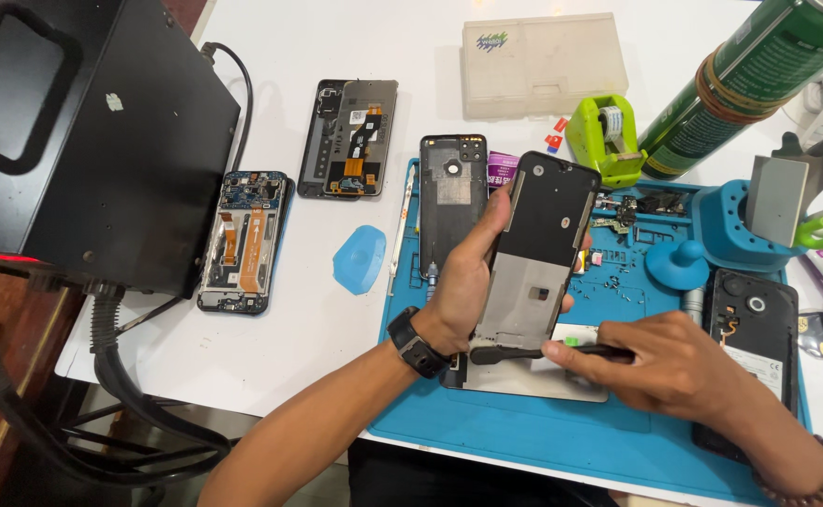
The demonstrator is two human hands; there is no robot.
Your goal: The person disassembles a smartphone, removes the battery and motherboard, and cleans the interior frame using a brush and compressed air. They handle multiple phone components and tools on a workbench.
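My left hand (463, 286) grips an opened phone frame (541, 249) by its edges and holds it tilted above the blue mat (524, 432); a black watch sits on that wrist. My right hand (670, 361) pinches a thin black pry tool (524, 354) whose tip touches the frame's lower edge. A flat white panel (533, 376) lies on the mat just under the frame. A dark phone back cover (452, 192) lies on the mat to the left of the held frame.
A large black box (102, 131) with cables fills the left. Two opened phones (243, 239) (350, 136), a blue pick (360, 258), a white case (543, 61), a green tape dispenser (609, 136), a green spray can (749, 80), a blue tool stand (740, 221) and another phone (759, 333) surround the mat.
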